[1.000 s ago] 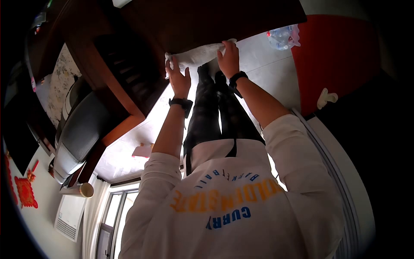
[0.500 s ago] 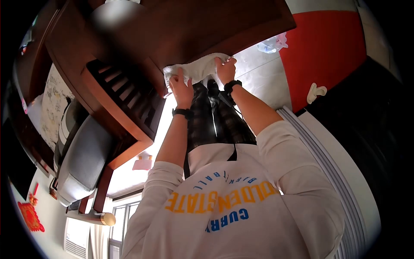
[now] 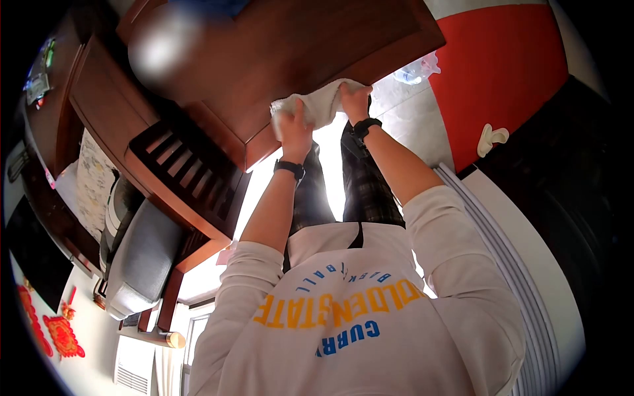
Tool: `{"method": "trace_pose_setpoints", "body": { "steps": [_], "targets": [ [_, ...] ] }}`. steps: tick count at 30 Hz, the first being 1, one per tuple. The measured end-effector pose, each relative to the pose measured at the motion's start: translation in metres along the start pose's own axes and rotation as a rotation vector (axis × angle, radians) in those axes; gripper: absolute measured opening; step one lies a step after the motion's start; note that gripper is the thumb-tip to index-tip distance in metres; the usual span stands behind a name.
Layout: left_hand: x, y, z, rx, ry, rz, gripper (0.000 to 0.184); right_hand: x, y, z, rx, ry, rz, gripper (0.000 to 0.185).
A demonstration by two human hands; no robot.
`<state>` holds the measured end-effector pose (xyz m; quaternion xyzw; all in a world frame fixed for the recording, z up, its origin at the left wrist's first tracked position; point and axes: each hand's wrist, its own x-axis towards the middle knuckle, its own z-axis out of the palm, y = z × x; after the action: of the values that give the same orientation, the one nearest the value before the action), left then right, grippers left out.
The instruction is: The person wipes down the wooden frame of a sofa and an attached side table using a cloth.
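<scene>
A white towel (image 3: 322, 109) lies along the near edge of the dark wooden table (image 3: 317, 49). My left hand (image 3: 294, 135) has hold of its left end, slightly blurred, with one finger pointing up over the fabric. At the other end, my right hand (image 3: 355, 102) grips the towel close to the table's edge. Between the hands the towel is bunched, its lower side hanging just past the tabletop rim. Both wrists wear black bands.
A slatted wooden chair frame (image 3: 181, 171) and a grey cushion (image 3: 145, 264) stand on the left. Right of the table are a clear plastic bag (image 3: 417, 70), a red surface (image 3: 502, 82), a small white object (image 3: 491, 138) and a large black surface (image 3: 541, 191).
Both hands and the towel have shifted a little rightward in view, and the hands sit closer together. The legs are now further apart. The view itself has moved, showing more of the left side.
</scene>
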<state>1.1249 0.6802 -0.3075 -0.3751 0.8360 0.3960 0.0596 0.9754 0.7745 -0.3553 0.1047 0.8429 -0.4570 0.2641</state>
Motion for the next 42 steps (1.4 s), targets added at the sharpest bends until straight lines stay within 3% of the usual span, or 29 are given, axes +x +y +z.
{"method": "trace_pose_setpoints", "body": {
  "steps": [4,14,16,19,23,26,28,32,37,39,41,42],
  "targets": [
    [0.018,0.033,0.011,0.004,-0.044,-0.04,0.072,0.03,-0.009,-0.02,-0.023,0.038,-0.006,0.078],
    [0.097,0.133,0.06,-0.006,-0.134,0.113,0.067,0.121,-0.047,-0.103,0.024,0.068,0.018,0.088],
    [0.108,0.152,0.067,-0.014,-0.141,0.12,0.067,0.139,-0.045,-0.115,-0.018,0.117,-0.107,0.094],
    [0.122,0.173,0.077,0.045,-0.15,0.133,0.067,0.155,-0.052,-0.129,0.033,0.156,-0.072,0.086],
    [0.136,0.197,0.088,0.04,-0.165,0.118,0.068,0.164,-0.068,-0.142,0.022,0.15,-0.016,0.094],
    [0.145,0.209,0.099,0.049,-0.169,0.118,0.069,0.169,-0.073,-0.149,-0.046,0.202,-0.071,0.1],
    [0.152,0.215,0.106,0.137,-0.136,0.228,0.075,0.177,-0.068,-0.15,-0.123,0.27,-0.184,0.096],
    [0.162,0.228,0.119,0.151,-0.138,0.246,0.077,0.192,-0.069,-0.171,-0.287,0.241,-0.367,0.088],
    [0.168,0.247,0.121,0.094,-0.217,0.143,0.076,0.222,-0.068,-0.191,-0.459,0.02,-0.724,0.076],
    [0.167,0.249,0.119,0.108,-0.196,0.158,0.076,0.226,-0.068,-0.191,-0.447,-0.028,-0.731,0.074],
    [0.166,0.249,0.116,0.063,-0.202,0.148,0.076,0.223,-0.068,-0.184,-0.74,0.072,-0.735,0.072],
    [0.163,0.246,0.116,0.021,-0.209,0.137,0.076,0.218,-0.068,-0.181,-0.745,0.07,-0.736,0.072]
  ]
}}
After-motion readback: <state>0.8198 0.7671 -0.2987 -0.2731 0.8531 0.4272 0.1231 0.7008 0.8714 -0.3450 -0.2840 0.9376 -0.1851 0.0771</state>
